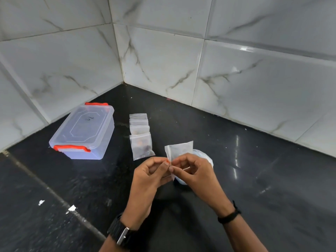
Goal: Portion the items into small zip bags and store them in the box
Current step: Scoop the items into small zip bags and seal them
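Box lid (87,127): faint handwritten dark mark, not clearly legible.

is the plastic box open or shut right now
Shut: the clear lid lies flat on the plastic box, and both orange latches sit folded down at its ends.

The hands (181,171) hide most of the white container (203,157) at centre frame. Contents of the stacked bags (141,135) are too small to tell. Both forearms are cut off at the bottom edge.

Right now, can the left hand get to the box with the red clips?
Probably yes, once free. Bare counter lies between the left hand and the box, but its grip pinches a small zip bag.
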